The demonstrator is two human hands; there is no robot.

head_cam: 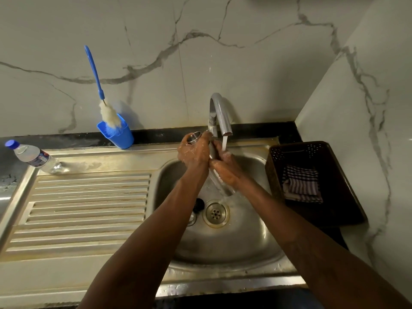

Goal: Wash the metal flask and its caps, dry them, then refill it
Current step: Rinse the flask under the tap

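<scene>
Far left, a plastic water bottle (33, 157) lies on the draining board (89, 208), likely there for the refill. Next along, the bottle brush (109, 117) stands in its blue cup (118, 137) at the back of the table (156, 132), handy for scrubbing the inside. Down in the sink (256, 241), a dark cap (198, 205) sits just beside the drain (215, 212). Now the action: the left grip (194, 150) is clenched round the neck of the metal flask (213, 151), which slants over the basin, mouth up. The water stream (224, 142) from the tap (219, 112) lands by the soapy right grip (225, 169), wrapped round the body. A good rinse means turning the flask under the water, then tipping the mouth in. Far right, a checked cloth (301, 184) waits in the basket (334, 166) for drying.
</scene>
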